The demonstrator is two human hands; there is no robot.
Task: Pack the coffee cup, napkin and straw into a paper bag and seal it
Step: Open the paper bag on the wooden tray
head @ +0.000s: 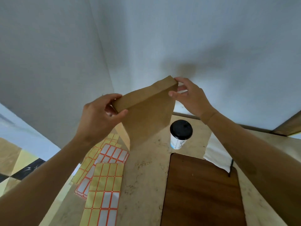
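flat brown paper bag [146, 110] held upright above the beige marbled stone tabletop [146, 168], folded end uppermost, lower edge just over the surface. left hand [99, 118] gripping the bag's upper left corner, thumb at the front face, fingers curled behind. right hand [190, 97] pinching the upper right corner, thumb at the front, fingers [182, 87] reaching behind the fold. white paper coffee cup with black plastic lid [180, 133] standing upright on the tabletop, just right of the bag, below the right wrist, apart from both hands. white napkin [218, 154] lying at the right, partly hidden by the right forearm, overlapping the far right corner of the dark brown wooden board [202, 193]. sheets of yellow and white stickers with orange borders [104, 181] spread at the left of the tabletop, below the left forearm. pale grey fabric backdrop [146, 38] behind.
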